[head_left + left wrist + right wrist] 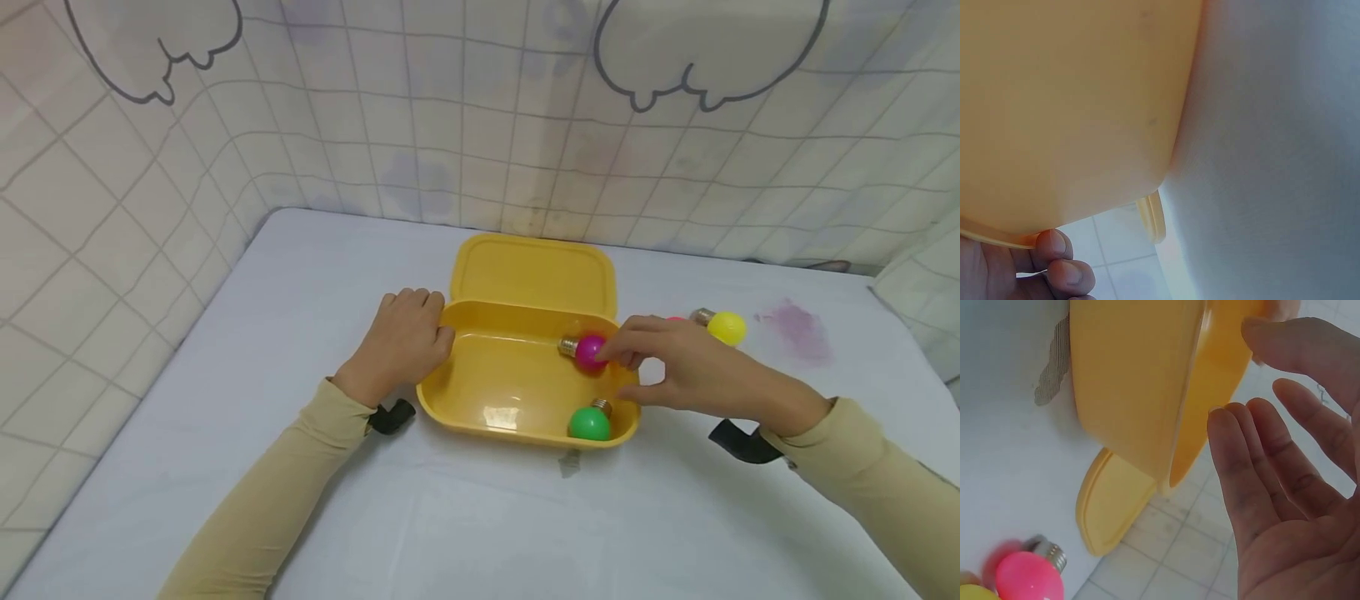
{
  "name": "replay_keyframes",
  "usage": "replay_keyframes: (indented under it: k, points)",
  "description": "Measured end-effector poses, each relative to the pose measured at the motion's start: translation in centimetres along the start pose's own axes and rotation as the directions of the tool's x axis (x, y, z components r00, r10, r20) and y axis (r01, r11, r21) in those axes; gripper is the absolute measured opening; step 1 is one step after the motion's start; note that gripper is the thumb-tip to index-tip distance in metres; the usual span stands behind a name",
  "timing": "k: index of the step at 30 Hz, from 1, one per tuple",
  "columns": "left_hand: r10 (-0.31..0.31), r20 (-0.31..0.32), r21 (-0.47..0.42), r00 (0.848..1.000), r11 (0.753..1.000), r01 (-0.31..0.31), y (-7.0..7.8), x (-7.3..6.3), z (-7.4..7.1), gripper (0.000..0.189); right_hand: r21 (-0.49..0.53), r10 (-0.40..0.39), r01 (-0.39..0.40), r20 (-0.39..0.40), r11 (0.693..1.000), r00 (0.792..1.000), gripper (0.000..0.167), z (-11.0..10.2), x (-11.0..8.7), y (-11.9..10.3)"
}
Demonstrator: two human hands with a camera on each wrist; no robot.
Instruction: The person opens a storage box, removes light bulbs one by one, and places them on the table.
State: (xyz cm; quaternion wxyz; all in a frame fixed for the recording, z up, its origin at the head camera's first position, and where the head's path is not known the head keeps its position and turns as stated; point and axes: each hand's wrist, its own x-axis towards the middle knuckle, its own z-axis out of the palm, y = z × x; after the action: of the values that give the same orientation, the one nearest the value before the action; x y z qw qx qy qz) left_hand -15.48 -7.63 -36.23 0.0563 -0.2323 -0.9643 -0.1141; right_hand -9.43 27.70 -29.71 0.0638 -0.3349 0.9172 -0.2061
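A yellow plastic box [480, 383] sits on the table with its lid [532, 275] lying flat behind it. My left hand [405, 340] grips the left rim; in the left wrist view, curled fingers [1069, 275] show just beyond the rim. Inside the box, at the right end, lie a magenta light bulb [589, 353] and a green light bulb [589, 425]. Over the right rim reaches my right hand [686, 367], thumb and fingers spread apart, fingertips overlapping the magenta bulb in the head view. The right wrist view shows nothing between those fingers [1235, 462].
Right of the box, partly behind my right hand, lie a yellow light bulb [727, 328] and a pink light bulb [1029, 577]. The white cloth [487, 525] bears a pinkish stain [797, 332]. A hanging tile-patterned sheet [495, 125] borders the table's back.
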Motion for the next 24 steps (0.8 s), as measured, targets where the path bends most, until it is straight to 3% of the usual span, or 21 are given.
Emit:
replay_keyframes:
  k: [5,15,24]
  points:
    - [-0.002,0.0,-0.001,1.0,1.0,0.002,-0.1,0.0,0.0,0.02,0.003,-0.037,0.037,0.049,0.999,0.998,0.037,0.4,0.7,-0.1]
    - [-0.006,0.013,-0.007,1.0,1.0,0.006,0.0,0.0,-0.1,0.02,0.003,0.078,-0.081,0.233,0.997,0.969,0.038,0.8,1.9,-0.7]
    - [-0.002,0.002,-0.006,1.0,1.0,0.002,-0.1,0.0,0.0,0.02,0.063,0.054,-0.075,0.288,0.995,0.956,0.036,1.5,2.5,-0.7]
